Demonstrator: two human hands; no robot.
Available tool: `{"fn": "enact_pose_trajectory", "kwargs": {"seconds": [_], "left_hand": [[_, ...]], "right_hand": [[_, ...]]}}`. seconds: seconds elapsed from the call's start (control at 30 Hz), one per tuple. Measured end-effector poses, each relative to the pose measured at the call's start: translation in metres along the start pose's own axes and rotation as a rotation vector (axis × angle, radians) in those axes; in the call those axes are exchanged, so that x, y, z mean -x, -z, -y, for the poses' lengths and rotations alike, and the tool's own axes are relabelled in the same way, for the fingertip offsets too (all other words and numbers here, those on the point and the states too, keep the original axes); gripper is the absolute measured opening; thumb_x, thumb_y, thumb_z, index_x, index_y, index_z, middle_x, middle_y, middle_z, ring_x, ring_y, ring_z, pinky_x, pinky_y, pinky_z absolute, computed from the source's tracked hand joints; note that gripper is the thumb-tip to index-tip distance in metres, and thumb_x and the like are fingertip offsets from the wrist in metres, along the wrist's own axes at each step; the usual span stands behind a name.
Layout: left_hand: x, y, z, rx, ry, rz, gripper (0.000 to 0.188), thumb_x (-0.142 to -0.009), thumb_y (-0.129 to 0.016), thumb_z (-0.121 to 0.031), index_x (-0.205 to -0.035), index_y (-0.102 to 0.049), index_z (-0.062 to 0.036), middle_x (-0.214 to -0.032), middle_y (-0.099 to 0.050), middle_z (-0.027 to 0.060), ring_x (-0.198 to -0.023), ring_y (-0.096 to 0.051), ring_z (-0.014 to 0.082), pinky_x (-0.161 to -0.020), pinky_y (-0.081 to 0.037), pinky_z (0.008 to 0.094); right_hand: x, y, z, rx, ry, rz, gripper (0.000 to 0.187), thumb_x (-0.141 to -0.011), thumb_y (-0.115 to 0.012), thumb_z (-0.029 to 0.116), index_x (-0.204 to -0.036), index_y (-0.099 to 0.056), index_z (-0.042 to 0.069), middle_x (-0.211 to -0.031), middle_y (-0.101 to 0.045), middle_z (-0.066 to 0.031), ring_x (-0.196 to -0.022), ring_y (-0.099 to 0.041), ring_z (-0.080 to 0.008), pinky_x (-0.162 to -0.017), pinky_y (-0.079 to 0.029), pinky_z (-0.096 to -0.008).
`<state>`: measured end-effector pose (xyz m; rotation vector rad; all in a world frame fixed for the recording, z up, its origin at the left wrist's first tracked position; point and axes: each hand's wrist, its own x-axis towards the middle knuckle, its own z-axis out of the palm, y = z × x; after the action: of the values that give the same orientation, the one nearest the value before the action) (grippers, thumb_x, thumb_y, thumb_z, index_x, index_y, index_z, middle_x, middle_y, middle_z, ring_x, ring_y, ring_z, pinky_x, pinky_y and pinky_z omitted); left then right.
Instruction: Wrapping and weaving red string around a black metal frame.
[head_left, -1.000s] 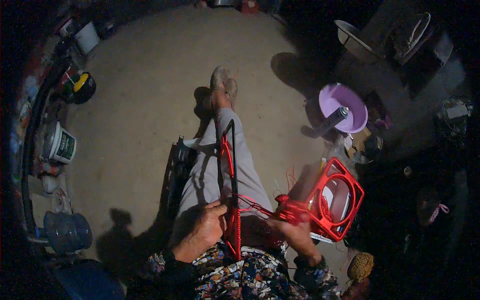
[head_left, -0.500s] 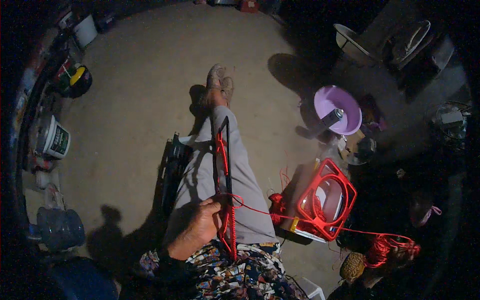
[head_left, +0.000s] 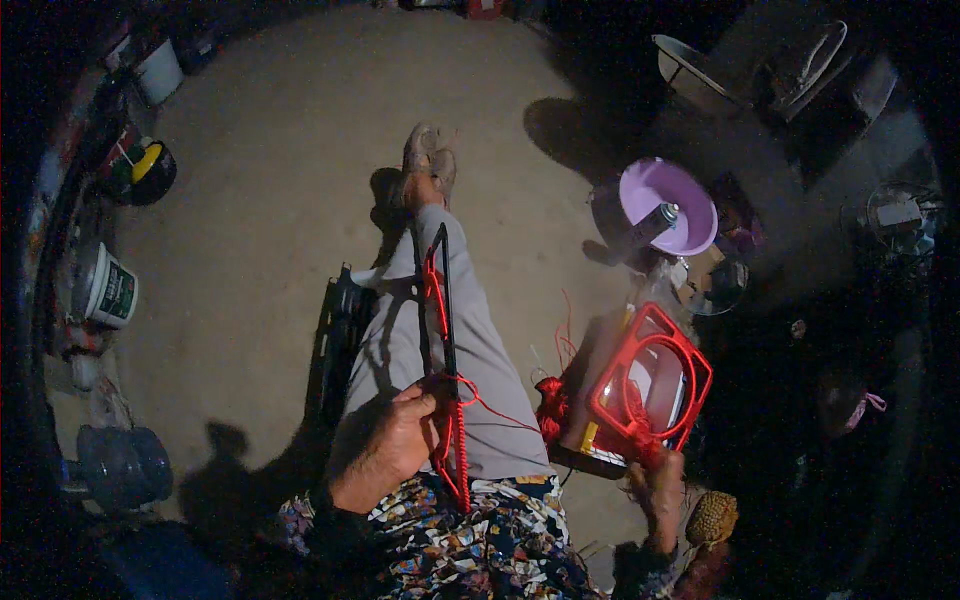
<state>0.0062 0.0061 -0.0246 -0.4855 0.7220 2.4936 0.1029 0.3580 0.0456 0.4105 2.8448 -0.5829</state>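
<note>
My left hand (head_left: 398, 445) is closed around the near part of a thin black frame (head_left: 448, 340) that stretches over my lap and legs. Red cord (head_left: 461, 455) is wound tightly in a row along the frame's near end, and a loose loop of it hangs by my fingers. To the right, my right hand (head_left: 660, 490) grips a bundle of red cord (head_left: 642, 435) at the near edge of a red square frame with a round opening (head_left: 605, 395). Its fingertips are partly hidden by the bundle. The cord between the hands sags across my trousers.
The red square frame rests over a box-like container with another red cord bundle (head_left: 551, 408) beside it. Beyond stands a purple basin (head_left: 700, 190) with a spray can (head_left: 655, 222). A white bucket (head_left: 112, 288) and a clear bottle (head_left: 125, 465) are at left; a woven brown item (head_left: 712, 518) lies right.
My right hand has come left with its cord bundle, from the far right to the red square frame. The stretched cord has gone slack. My left hand keeps its grip.
</note>
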Motion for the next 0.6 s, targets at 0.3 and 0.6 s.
{"fn": "enact_pose_trajectory", "kwargs": {"seconds": [0.3, 0.6], "left_hand": [[0.008, -0.013, -0.006, -0.016, -0.016, -0.035, 0.025, -0.089, -0.054, -0.011, -0.111, -0.059, -0.0035, -0.094, -0.065, 0.0051, -0.085, -0.062, 0.0164, -0.077, -0.05, 0.0308], [0.004, -0.008, -0.002, -0.087, 0.051, 0.016, 0.026, -0.091, -0.051, -0.014, -0.115, -0.058, -0.0056, -0.097, -0.065, 0.0037, -0.085, -0.063, 0.0144, -0.072, -0.052, 0.0287]], "right_hand": [[-0.049, -0.055, 0.172, -0.768, 0.106, 0.49, 0.024, -0.079, -0.074, 0.024, -0.084, -0.058, 0.007, -0.072, -0.057, 0.003, -0.068, -0.051, -0.0083, -0.061, -0.042, -0.0258], [-0.029, -0.011, 0.145, -0.486, 0.725, 0.333, 0.051, -0.061, -0.085, 0.032, -0.1, -0.066, 0.005, -0.089, -0.067, -0.0103, -0.083, -0.061, -0.0276, -0.081, -0.047, -0.0376]]}}
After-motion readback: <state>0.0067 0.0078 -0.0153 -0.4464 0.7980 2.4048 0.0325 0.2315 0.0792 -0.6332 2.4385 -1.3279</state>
